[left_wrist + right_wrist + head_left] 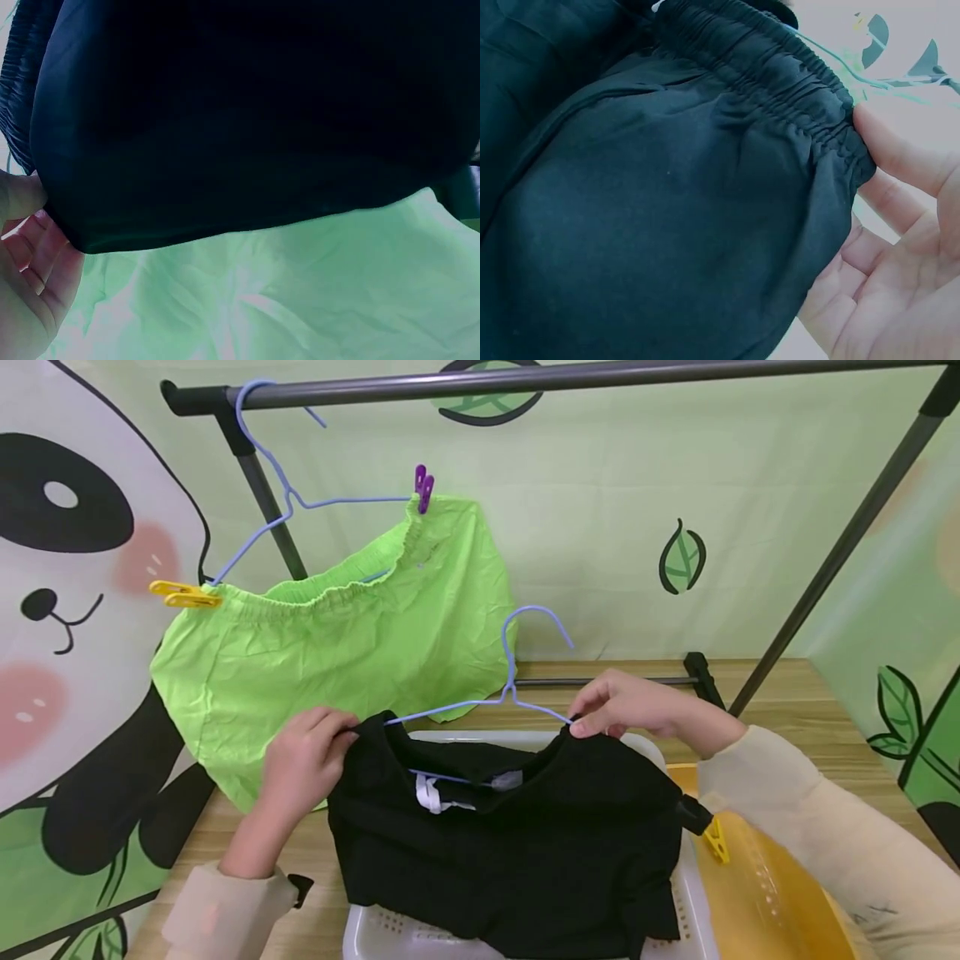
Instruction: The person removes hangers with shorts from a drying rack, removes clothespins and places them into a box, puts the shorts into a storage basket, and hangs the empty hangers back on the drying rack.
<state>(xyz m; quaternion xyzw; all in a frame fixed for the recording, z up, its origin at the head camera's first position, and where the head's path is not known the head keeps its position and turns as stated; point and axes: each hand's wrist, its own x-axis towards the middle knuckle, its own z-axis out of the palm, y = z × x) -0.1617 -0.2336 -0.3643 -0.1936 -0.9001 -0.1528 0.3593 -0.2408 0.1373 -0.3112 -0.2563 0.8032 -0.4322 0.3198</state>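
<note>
Black shorts (510,860) hang between your two hands, above a white basket (702,914) on the wooden table (787,702), with their waist opening turned upward. Your left hand (303,760) pinches the cloth at one end of the waistband, and your right hand (641,706) pinches the other end, thumb on the near side. A blue hanger (509,692) stands up out of the opening: its hook rises free of the rail (570,376), its sloping arms run toward your two grips, and part of its lower bar shows inside the waist beside a white drawstring (427,793). In your right wrist view the waistband is gathered and wrinkled just by your thumb. Behind your left hand, green shorts (360,652) hang from a second blue hanger (360,500) hooked over the rail, with a purple clip (423,489) at one end of their waistband and a yellow clip (191,599) at the other. An orange basin (757,893) sits beside the basket, partly under your right sleeve (787,827), where another yellow clip (717,840) shows near the black cloth; you cannot tell what bears it.
</note>
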